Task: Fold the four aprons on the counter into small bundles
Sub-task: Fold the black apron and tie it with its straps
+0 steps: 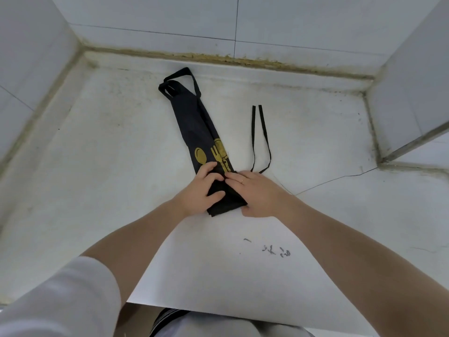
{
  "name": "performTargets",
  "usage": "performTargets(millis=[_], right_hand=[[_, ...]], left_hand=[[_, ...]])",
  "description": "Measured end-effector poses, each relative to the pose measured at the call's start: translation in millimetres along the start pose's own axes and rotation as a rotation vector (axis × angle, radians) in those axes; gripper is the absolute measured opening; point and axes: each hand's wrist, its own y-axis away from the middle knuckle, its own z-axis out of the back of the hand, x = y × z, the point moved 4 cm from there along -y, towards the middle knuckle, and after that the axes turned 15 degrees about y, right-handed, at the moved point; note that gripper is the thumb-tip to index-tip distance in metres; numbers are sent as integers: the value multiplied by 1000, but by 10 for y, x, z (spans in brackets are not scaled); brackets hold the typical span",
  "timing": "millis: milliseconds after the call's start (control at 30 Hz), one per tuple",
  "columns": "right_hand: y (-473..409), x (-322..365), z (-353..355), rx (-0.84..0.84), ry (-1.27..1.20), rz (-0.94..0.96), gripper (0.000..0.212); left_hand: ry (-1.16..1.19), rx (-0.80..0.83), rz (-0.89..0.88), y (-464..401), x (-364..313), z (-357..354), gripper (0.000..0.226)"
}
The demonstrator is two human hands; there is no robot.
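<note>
Near end of a strip-folded apron pressed and turned over by both hands.

The fingers of the left hand (202, 188) are curled over the near end of the black apron (194, 125), thumb tucked against the fold; those of the right hand (252, 193) lie flatter on the same fold, beside the left. Beyond the fingertips the long strip runs away across the counter (315, 132) to its neck loop (178, 80). Two waist ties (262, 139) trail loose to the right. The cloth is judged light, limp and prone to unfolding; hold is best taken across the full width.
</note>
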Motion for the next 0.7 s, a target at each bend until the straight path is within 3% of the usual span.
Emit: performTargets(millis=[100, 267, 400, 600, 700], right_hand=[[-42, -27, 60, 39, -165, -38, 59], [-41, -132, 300, 101, -603, -197, 16], [-141, -118, 318, 125, -699, -314, 29], [-321, -108, 245, 67, -737, -490, 43], [-387, -97, 209, 87, -718, -569, 45]], left_hand=[[138, -83, 27, 115, -35, 51, 28], [344, 41, 117, 282, -160, 106, 47], [443, -85, 185, 280, -89, 198, 21], [451, -278, 252, 150, 50, 287, 38], [289, -423, 246, 5, 112, 366, 40]])
